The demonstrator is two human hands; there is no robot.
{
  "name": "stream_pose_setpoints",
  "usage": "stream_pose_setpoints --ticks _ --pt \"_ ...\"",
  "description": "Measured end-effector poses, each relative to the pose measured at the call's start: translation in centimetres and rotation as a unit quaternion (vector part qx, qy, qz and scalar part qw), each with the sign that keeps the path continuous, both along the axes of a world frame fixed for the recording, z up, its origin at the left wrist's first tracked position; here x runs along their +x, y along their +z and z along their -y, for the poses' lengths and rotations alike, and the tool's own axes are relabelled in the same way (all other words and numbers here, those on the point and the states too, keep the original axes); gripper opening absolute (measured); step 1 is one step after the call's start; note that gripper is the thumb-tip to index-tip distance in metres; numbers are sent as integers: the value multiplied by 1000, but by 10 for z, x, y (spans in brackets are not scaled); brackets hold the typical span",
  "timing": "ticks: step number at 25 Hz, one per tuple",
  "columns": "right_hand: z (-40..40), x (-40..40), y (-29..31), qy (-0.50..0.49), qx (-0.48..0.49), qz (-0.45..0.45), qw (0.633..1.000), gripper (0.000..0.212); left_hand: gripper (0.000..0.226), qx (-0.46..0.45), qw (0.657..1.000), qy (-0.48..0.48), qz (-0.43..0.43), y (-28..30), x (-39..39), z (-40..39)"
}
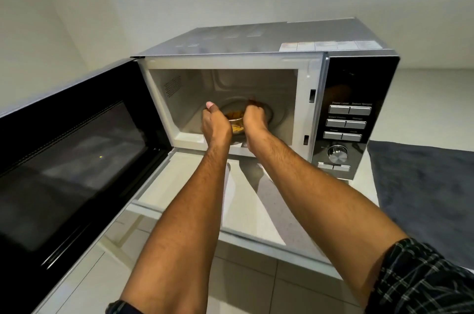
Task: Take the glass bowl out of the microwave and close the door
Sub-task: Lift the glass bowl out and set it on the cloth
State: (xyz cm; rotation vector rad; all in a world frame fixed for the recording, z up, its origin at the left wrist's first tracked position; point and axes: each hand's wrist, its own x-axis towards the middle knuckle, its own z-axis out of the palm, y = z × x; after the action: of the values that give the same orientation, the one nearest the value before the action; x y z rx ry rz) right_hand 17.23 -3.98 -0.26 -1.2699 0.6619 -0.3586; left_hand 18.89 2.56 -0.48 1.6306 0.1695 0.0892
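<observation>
Glass bowl (235, 121): inside microwave (256, 57) cavity, yellow food within. Left hand (215, 122) and right hand (254, 119) fingers closed on opposite rims. Lift level, clear the sill; door (71, 154) stands wide open.

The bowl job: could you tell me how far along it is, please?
Done: the door stands wide open. In hand: the left hand and right hand grip the bowl from either side, inside the microwave. Left: lifting the bowl out and closing the door.
</observation>
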Motion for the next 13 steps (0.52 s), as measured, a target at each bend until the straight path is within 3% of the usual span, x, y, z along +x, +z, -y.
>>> stream_pose_setpoints --ticks 5,13 --pt "-21 -51 1 29 -74 7 997 56 58 30 998 59 15 4 -58 -21" --pt "-26 -140 -20 40 -98 -21 994 58 59 40 997 62 19 -14 -145 -27"
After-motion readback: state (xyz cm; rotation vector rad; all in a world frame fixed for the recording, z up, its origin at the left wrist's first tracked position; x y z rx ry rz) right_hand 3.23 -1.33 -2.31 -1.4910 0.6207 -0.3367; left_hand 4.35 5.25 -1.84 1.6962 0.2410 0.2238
